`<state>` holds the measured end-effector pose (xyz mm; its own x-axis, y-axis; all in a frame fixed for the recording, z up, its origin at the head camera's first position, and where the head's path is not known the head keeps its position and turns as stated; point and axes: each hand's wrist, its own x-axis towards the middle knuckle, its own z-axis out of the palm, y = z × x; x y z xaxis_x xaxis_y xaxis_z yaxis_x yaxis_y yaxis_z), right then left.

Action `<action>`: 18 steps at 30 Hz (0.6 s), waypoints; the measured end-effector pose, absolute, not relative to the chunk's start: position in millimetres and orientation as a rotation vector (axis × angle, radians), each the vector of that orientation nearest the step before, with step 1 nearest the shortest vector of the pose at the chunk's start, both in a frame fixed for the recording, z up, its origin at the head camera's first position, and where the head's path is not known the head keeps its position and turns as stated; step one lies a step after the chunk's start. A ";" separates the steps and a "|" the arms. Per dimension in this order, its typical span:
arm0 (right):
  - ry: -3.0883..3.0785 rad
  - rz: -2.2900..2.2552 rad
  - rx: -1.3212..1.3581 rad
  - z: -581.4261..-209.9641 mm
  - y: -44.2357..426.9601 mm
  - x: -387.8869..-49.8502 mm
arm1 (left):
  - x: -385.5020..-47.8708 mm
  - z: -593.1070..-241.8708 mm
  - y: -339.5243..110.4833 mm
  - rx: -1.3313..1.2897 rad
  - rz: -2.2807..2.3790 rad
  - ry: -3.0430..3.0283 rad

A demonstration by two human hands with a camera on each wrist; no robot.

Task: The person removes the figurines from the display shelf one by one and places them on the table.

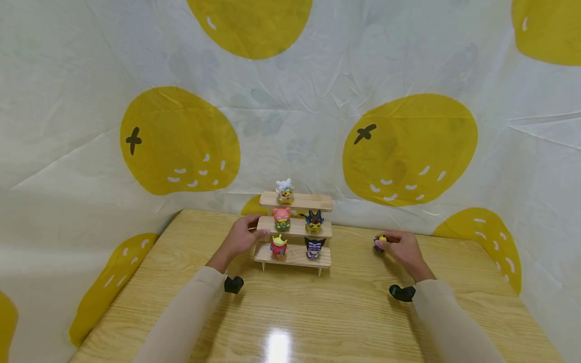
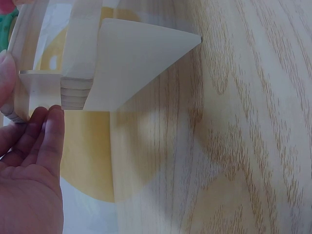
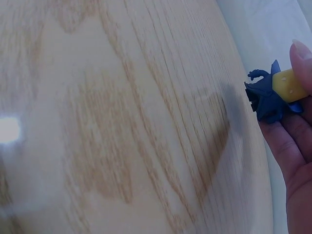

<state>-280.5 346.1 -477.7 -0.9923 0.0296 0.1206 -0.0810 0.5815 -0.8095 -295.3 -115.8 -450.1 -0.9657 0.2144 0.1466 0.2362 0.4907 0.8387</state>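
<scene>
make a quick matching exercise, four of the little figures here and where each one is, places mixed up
1. white-topped figure
2. pink-topped figure
3. black-and-purple figure
4. blue-and-yellow figure

A. bottom shelf
B. held in the right hand
C. top shelf
D. middle shelf

Pairs: 1-C, 2-D, 3-A, 4-B
</scene>
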 end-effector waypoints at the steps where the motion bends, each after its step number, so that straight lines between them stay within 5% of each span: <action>1: -2.684 1.387 0.040 -477.6 345.8 -280.3 | -295.5 -450.3 -116.0 -0.407 -1.523 -2.694; 18: -2.665 1.421 0.046 -481.0 342.1 -282.2 | -295.8 -451.2 -117.0 -0.395 -1.526 -2.714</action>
<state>-282.2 342.1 -481.0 -0.9923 0.0299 0.1203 -0.0832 0.5584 -0.8254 -295.8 -117.0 -451.2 -0.9683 0.2160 0.1255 0.2195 0.4955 0.8404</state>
